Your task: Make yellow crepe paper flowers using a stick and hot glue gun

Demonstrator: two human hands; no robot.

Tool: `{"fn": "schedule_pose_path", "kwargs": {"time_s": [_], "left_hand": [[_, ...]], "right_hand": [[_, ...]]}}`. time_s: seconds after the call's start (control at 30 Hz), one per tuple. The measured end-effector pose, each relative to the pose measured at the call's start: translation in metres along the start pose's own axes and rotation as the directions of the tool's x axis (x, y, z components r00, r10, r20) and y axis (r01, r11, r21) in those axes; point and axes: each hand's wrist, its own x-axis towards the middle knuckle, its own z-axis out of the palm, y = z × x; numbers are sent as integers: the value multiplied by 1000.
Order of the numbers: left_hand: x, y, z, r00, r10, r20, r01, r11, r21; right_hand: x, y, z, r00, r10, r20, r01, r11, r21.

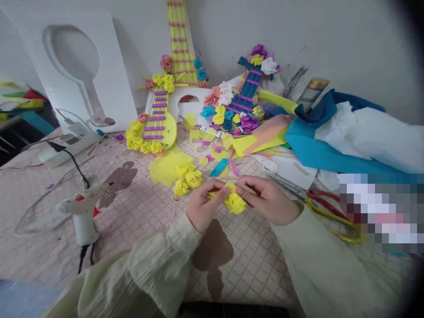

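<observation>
Both hands meet at the middle of the table around a yellow crepe paper flower point(236, 203). My left hand point(207, 201) pinches its left side between thumb and fingers. From the right, my right hand point(270, 198) grips the same flower, and a thin pale stick point(247, 190) lies along its fingers. Several finished yellow paper flowers point(188, 176) rest just left of my left hand. Behind them is a stack of yellow paper squares point(168, 165). A blue paper strip point(219, 168) and small scraps lie beyond the hands.
Scissors with red and yellow handles point(331, 216) lie right of my right hand. A white glue gun point(84, 216) and power strip point(68, 148) are at the left. Flower-trimmed paper instruments point(159, 119) lean at the back, with blue paper point(311, 141) at the right.
</observation>
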Motion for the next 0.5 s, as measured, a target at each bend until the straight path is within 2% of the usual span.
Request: {"fn": "schedule_pose_path", "kwargs": {"time_s": [0.3, 0.5], "left_hand": [[-1, 1, -1, 1000, -15, -1, 15, 997, -69], [-2, 5, 0, 973, -169, 158, 195, 966, -168]], "right_hand": [[-2, -2, 0, 1000, -17, 21, 18, 1000, -21], [-2, 4, -2, 998, -52, -19, 51, 996, -74]]}}
